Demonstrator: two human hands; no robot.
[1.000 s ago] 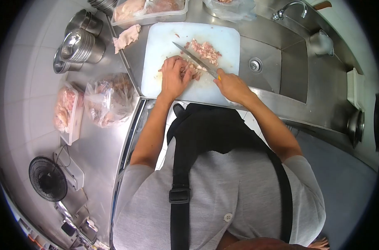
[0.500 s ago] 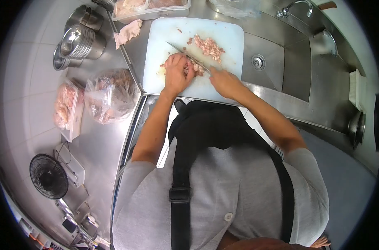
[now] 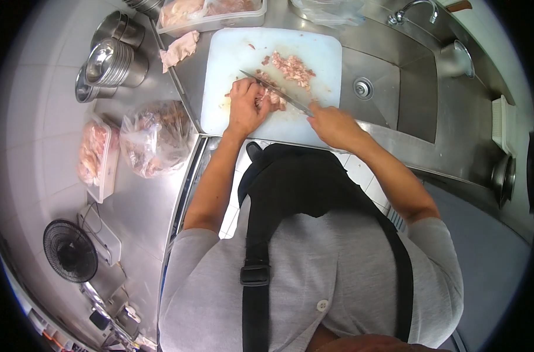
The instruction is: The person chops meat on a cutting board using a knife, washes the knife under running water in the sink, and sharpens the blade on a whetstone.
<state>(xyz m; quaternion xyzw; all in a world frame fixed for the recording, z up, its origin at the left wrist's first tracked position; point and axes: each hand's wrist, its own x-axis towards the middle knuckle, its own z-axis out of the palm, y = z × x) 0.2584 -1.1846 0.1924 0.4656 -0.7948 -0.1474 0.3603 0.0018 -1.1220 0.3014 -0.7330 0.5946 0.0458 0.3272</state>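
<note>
A kitchen knife (image 3: 287,97) is gripped by its handle in my right hand (image 3: 336,127), its blade slanting up and left over the white cutting board (image 3: 231,50). Curled beside the blade, my left hand (image 3: 247,107) presses on raw meat (image 3: 274,101) that is partly cut into small pieces. Part of that meat is hidden under the fingers and the blade. Farther up the board lies a pile of chopped meat (image 3: 294,69), apart from both hands.
Right of the board is a steel sink (image 3: 375,67) with a faucet (image 3: 416,10). A tub of raw meat (image 3: 220,22) stands behind the board. On the left counter are a bagged lump (image 3: 154,138), another meat tub (image 3: 102,155), stacked steel bowls (image 3: 114,61) and a fan (image 3: 70,250).
My right hand and the knife have shifted slightly right and toward me. The left hand stays on the meat, nearly unmoved.
</note>
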